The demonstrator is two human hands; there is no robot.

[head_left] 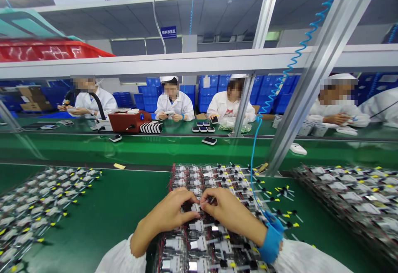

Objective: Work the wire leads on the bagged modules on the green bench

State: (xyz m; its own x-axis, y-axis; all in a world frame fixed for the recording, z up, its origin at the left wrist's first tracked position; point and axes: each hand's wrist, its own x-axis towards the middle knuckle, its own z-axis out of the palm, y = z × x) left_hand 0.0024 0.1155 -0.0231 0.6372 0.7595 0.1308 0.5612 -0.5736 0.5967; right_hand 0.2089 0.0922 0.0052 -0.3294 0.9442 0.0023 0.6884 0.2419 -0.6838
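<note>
My left hand (pixel 175 209) and my right hand (pixel 230 211) meet over the middle of a clear tray of small electronic assemblies (pixel 172 244). These have white blocks, thin red wires and black-and-yellow ends in rows. The left thumb and index finger close around a small white part at one assembly. Against those fingertips, the right thumb and index finger are pinched together, and what they hold is too small to make out. A blue wrist strap (pixel 272 240) with a coiled blue cord (pixel 254 152) is on my right wrist.
More filled trays lie at the left (pixel 40 202) and the right (pixel 351 198). Loose pieces (pixel 284 192) are scattered beside the middle tray. A green conveyor belt (pixel 155 148) carries several handheld devices. A metal post (pixel 311 82) rises at the right. Co-workers in white sit across the belt.
</note>
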